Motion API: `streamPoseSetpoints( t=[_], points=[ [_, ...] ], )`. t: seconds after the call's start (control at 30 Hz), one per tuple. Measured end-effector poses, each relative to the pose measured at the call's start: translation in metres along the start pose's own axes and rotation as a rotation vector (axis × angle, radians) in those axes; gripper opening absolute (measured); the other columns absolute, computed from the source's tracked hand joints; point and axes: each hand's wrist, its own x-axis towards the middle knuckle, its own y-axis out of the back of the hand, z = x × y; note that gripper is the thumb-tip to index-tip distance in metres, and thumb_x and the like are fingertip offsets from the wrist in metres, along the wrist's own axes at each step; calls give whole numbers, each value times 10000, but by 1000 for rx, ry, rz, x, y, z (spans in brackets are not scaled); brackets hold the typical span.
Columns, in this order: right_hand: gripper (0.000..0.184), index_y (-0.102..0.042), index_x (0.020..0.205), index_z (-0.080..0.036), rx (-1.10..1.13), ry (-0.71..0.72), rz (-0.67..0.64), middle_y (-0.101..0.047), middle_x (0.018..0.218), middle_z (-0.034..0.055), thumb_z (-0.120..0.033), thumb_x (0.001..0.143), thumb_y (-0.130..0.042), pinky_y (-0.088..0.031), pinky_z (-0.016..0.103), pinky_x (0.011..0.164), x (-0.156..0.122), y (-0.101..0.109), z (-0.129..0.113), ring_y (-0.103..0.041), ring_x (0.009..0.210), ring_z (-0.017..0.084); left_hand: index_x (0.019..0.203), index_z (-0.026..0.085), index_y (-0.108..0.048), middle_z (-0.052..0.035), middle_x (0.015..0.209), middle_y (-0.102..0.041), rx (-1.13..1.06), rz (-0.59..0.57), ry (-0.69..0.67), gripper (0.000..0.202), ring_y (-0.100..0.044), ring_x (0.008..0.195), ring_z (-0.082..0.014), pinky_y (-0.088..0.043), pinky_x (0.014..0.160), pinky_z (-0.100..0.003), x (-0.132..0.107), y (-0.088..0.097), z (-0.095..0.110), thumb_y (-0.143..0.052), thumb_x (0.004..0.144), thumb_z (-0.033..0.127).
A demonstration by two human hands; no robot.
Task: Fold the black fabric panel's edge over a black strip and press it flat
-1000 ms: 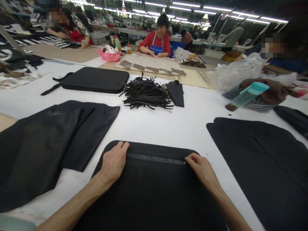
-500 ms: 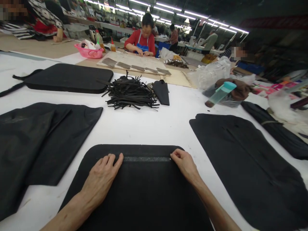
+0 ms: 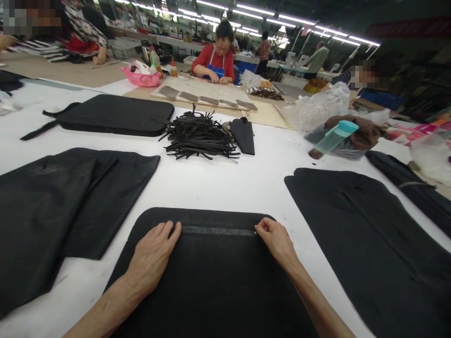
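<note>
A black panel with rounded corners lies in front of me on the white table. Across its upper part runs a narrow grey strip. My left hand rests on the panel, thumb by the strip's left end, fingers laid on the black surface with nothing visible in them. At the strip's right end, thumb and forefinger of my right hand are pinched together. A tiny pale bit shows at those fingertips; what they pinch is too small to make out.
Black sheets lie at left, and another black piece at right. Further back are a thick black panel, a heap of black strips, a teal-lidded bottle and a pink basket. A co-worker sits across.
The view has turned slightly left, so the surroundings sit further right in the picture. Both hands keep nearly the same places on the panel, at the two ends of the strip.
</note>
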Motion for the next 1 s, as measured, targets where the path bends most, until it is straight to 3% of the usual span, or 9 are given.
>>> streamPoseSetpoints(
  t=[0.17, 0.33, 0.43, 0.53, 0.63, 0.73, 0.83, 1.0],
  points=[
    [186, -434, 686, -232, -96, 30, 62, -516, 559, -37, -325, 847, -434, -289, 266, 510, -8, -7, -2, -500, 556, 161, 1115, 177, -591, -100, 1189, -508, -150, 83, 92, 471, -454, 1091, -234, -424, 935, -370, -1, -2, -8, -367, 763, -42],
    [116, -425, 809, -240, -247, 51, 133, -540, 606, -7, -328, 881, -402, -265, 297, 509, -16, -7, -6, -524, 582, 224, 1062, 133, -598, -109, 1124, -527, -233, 109, 163, 405, -458, 1043, -232, -425, 912, -372, -1, 3, -14, -371, 769, -32],
    [101, -472, 870, -221, -299, 79, 167, -586, 798, 36, -253, 895, -379, -283, 301, 510, -23, -1, -10, -543, 629, 220, 1053, 115, -589, -108, 1111, -533, -267, 64, 183, 397, -472, 1012, -217, -428, 896, -356, -2, 8, -17, -347, 776, -35],
    [237, -521, 1028, -196, -361, 138, 252, -555, 1028, 82, -139, 891, -336, -303, 312, 503, -31, 0, -25, -548, 649, 209, 1085, 88, -565, -127, 1138, -520, -246, 75, 226, 392, -457, 1038, -233, -407, 916, -374, 2, 16, -13, -323, 797, -21],
    [354, -560, 1093, -187, -421, 456, 274, -564, 999, 75, -26, 841, -371, -385, 329, 623, -41, -11, -53, -550, 774, 222, 1147, 101, -524, -117, 1175, -504, -260, 59, 50, 429, -434, 1070, -235, -374, 950, -373, 15, 23, 1, -357, 770, -18],
    [394, -571, 1125, -222, -429, 709, 183, -580, 1001, 46, -8, 827, -426, -401, 322, 776, -45, -30, -79, -521, 898, 211, 1183, 124, -482, -96, 1142, -514, -287, -53, -180, 494, -456, 1001, -239, -401, 898, -374, 29, 26, 19, -469, 698, 30],
    [390, -554, 1167, -200, -440, 773, 148, -575, 1042, 61, -26, 832, -453, -409, 325, 817, -43, -42, -85, -502, 941, 219, 1190, 111, -455, -108, 1114, -513, -247, -120, -247, 521, -460, 947, -250, -423, 828, -383, 35, 25, 25, -517, 673, 81],
    [408, -546, 1176, -139, -474, 782, 144, -564, 1050, 97, -1, 800, -469, -440, 338, 801, -42, -42, -73, -496, 942, 244, 1181, 95, -447, -124, 1093, -500, -185, -129, -293, 495, -454, 939, -253, -417, 806, -378, 34, 23, 25, -522, 692, 111]
  ],
)
